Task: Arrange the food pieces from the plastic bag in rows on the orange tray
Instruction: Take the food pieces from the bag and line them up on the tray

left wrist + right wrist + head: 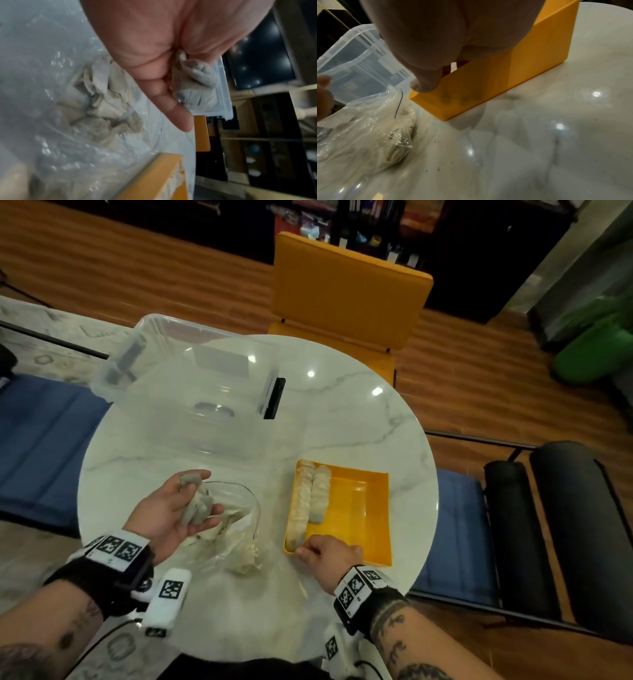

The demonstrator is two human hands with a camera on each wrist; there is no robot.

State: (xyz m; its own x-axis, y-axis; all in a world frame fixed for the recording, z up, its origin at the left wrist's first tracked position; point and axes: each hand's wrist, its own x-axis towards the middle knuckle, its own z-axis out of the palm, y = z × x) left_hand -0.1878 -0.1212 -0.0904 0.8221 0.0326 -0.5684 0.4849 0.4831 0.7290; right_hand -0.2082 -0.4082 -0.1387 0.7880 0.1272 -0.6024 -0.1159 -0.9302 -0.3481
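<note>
Food pieces (310,498) lie in two rows along the left side of the orange tray (359,508) on the marble surface (342,419). Left hand (171,511) cups several grey pieces (198,506) in curled fingers (191,475) above the plastic bag (236,539). Right hand (329,556) is at the tray's near rim, fingers bent down; whether they grip anything cannot be told.
</note>
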